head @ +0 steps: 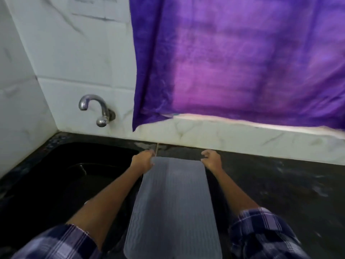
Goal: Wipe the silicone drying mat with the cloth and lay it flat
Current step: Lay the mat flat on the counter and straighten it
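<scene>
Sink point(78, 176) first, black and deep, sunk into the left end of the dark counter point(270, 184), with a chrome tap point(97, 111) on the tiled wall above its far edge. Next comes the left hand point(142, 161), fingers curled round the far left corner of the grey ribbed silicone mat point(173, 208). That mat runs lengthwise from the counter's front edge towards the back, beside the sink's right rim. At its far right corner the right hand point(211, 159) pinches it with bent fingers. Checked sleeves point(261, 232) cover both upper arms. Purple fabric point(242, 58) hangs on the wall above the counter's right part.
</scene>
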Demonstrator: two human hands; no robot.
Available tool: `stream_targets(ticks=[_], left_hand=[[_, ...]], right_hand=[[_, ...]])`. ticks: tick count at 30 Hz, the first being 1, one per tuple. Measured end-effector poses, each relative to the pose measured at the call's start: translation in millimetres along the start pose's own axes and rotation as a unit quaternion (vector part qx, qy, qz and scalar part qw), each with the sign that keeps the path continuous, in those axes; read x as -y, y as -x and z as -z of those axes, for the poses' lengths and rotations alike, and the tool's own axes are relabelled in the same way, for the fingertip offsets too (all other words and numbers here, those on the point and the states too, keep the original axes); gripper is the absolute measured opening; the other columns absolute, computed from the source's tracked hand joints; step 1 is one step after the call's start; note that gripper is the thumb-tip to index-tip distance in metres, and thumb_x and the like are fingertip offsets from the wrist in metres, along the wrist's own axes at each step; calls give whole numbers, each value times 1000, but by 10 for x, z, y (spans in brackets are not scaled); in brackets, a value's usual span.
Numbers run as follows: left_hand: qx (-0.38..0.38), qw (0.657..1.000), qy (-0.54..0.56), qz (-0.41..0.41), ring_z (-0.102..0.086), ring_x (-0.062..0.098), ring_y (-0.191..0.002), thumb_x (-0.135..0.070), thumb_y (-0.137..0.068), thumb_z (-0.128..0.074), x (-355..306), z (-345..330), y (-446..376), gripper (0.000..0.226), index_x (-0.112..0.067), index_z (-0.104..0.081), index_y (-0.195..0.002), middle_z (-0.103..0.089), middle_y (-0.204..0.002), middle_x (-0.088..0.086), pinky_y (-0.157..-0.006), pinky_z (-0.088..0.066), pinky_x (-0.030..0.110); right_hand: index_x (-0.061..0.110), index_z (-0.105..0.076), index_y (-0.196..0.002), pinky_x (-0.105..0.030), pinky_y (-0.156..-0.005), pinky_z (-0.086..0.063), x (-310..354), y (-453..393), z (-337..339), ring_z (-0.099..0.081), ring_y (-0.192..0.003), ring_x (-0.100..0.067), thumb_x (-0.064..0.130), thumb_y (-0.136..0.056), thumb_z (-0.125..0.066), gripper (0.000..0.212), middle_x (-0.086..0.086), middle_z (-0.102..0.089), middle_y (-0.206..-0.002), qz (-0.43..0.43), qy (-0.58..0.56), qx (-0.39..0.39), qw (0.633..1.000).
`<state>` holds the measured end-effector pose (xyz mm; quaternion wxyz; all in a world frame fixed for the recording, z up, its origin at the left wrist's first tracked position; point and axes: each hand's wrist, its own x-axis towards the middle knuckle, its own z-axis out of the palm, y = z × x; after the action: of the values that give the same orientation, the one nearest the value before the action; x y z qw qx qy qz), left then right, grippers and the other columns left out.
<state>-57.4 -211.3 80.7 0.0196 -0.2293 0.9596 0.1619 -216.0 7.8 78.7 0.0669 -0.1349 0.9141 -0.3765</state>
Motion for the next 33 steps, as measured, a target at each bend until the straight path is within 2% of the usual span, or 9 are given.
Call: stream_targets(ticks=[5,8,11,14,17,21,25,31,33], left_hand=[[85,996,-17,-2,-61,26,-115,-15,-94,-54,277,-239,292,28,-8,-61,-120,-64,-124,10,-97,-51,37],[151,988,-4,-21,-66,20,-108,-8,-86,-64,321,-396,632,22,-6,-69,-108,-70,-115,8,-93,-51,31],[223,974,8,-31,-66,15,-91,-4,-78,-73,311,-584,1027,24,0,-71,-102,-74,-106,11,-88,-53,29],[280,959,4,-32,-61,8,-72,-3,-70,-80,293,-783,1398,30,0,-73,-99,-74,-88,5,-68,-50,15],[277,956,-77,-52,-69,16,-91,-9,-73,-76,255,-992,1675,30,-9,-74,-103,-75,-103,3,-59,-43,13],[200,961,-167,-97,-63,22,-111,-22,-81,-70,233,-1127,1834,27,-13,-70,-107,-69,-117,3,-85,-48,31],[175,959,-196,-106,-60,25,-114,-18,-88,-59,217,-1216,1897,24,-11,-67,-109,-63,-123,7,-94,-46,34],[182,960,-188,-97,-58,27,-116,-12,-88,-56,96,-1257,1947,25,-7,-64,-111,-61,-126,10,-97,-44,35],[190,959,-184,-104,-57,27,-117,-12,-88,-55,16,-1233,1972,26,-7,-64,-112,-60,-127,10,-98,-44,34]], right_hand=[[-15,-65,-100,-45,-90,-54,-259,303,-254,-64,-105,-40,-2,-89,-53,21,-29,-67,-110,-13,31,60,998],[-11,-68,-102,-35,-89,-51,-483,723,-158,-64,-104,-34,-2,-86,-60,20,-22,-69,-106,12,57,172,983],[-6,-70,-98,-35,-92,-51,-744,1213,31,-64,-95,-25,-1,-79,-71,20,-18,-69,-105,43,144,301,942],[1,-71,-92,-27,-77,-53,-972,1680,124,-61,-75,-14,1,-72,-75,20,-9,-70,-95,57,257,393,881],[8,-66,-97,-36,-82,-52,-1125,2000,105,-63,-99,-30,12,-80,-65,18,-15,-66,-111,165,442,367,802],[2,-57,-116,-42,-90,-50,-1198,2159,23,-58,-110,-34,10,-90,-52,27,-19,-59,-122,229,534,309,753],[2,-59,-114,-40,-92,-49,-1181,2188,15,-59,-111,-33,8,-89,-53,27,-17,-60,-123,237,548,301,743],[10,-65,-95,-36,-85,-51,-1024,2175,275,-63,-102,-32,13,-83,-57,15,-17,-66,-113,240,513,278,776],[5,-65,-98,-37,-84,-52,-1052,2222,338,-62,-102,-34,15,-82,-58,20,-18,-66,-112,235,515,275,777]])
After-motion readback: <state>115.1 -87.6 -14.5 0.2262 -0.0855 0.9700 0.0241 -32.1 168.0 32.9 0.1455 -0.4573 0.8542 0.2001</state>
